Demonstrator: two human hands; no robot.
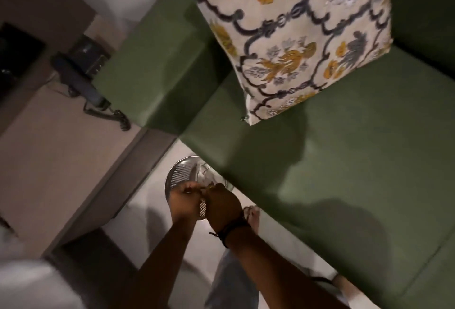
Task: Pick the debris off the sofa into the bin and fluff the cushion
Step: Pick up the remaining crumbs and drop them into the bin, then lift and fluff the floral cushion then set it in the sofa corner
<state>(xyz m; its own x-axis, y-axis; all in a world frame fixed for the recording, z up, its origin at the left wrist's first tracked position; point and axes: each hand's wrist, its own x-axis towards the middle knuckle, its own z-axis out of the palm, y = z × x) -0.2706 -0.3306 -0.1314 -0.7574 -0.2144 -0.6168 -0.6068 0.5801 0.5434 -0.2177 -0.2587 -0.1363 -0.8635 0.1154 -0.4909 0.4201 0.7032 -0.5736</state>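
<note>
Head view: your left hand [185,194] and right hand [222,199] meet over the bin [181,173], fingers pinched together on something too small to identify, likely debris. Keep both directly above the bin's mouth, then part the fingers and rub them clean so nothing lands on the floor. Sofa [344,161] seat looks clear; cushion [295,37] leans in the corner, unfluffed.

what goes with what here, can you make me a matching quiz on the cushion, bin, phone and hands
Things:
1. cushion
2. bin
3. phone
4. left hand and right hand

Places:
A. on the side table beside the sofa
B. together over the bin
C. on the floor by the sofa's front corner
D. propped on the green seat

Pairs: 1-D, 2-C, 3-A, 4-B
</note>
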